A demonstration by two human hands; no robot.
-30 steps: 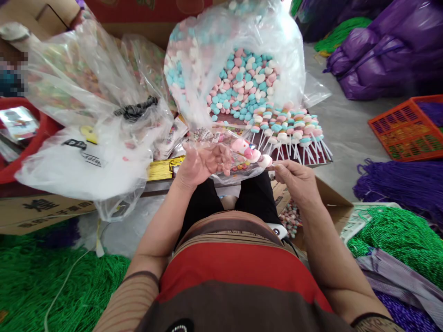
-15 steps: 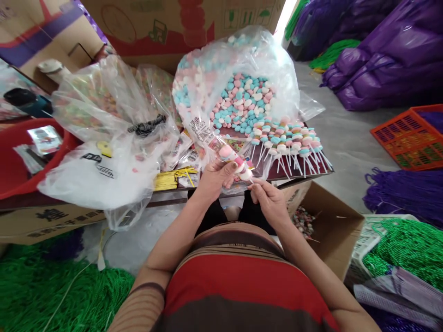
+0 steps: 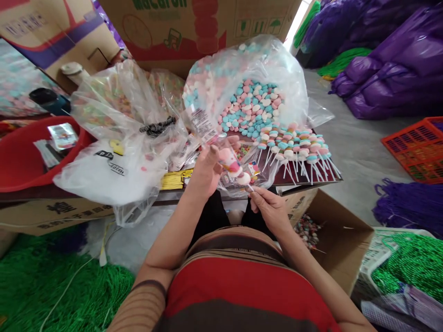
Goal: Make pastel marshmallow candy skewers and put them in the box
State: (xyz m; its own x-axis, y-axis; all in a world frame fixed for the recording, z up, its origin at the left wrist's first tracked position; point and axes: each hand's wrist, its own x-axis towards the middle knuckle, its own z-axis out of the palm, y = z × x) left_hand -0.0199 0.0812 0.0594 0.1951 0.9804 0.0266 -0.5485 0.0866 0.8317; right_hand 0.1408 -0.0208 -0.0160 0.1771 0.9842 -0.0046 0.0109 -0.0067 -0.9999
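Observation:
A marshmallow candy skewer [image 3: 243,178], with pink and white pieces, sits partly inside a clear printed wrapper [image 3: 230,159]. My right hand [image 3: 272,205] pinches its white stick between thumb and fingers. Around the wrapped upper end curls my left hand [image 3: 206,171], its thumb raised off the candy and its fingers partly hidden behind it. Just beyond lies a large clear bag of pink, blue and white marshmallows [image 3: 247,103]. To the right, finished-looking marshmallow skewers [image 3: 294,142] are heaped with their sticks toward me.
Yellow twist ties [image 3: 172,180] lie left of my hands. Farther left are a crumpled white plastic bag [image 3: 114,177] and a red basin [image 3: 20,161]. An open cardboard box [image 3: 341,230] holding candies stands below the table's right end. Behind rises a large carton [image 3: 159,27].
My left thumb has lifted off the candy, and that hand has shifted left and up along the wrapper. My right hand keeps the stick. The view has tilted slightly.

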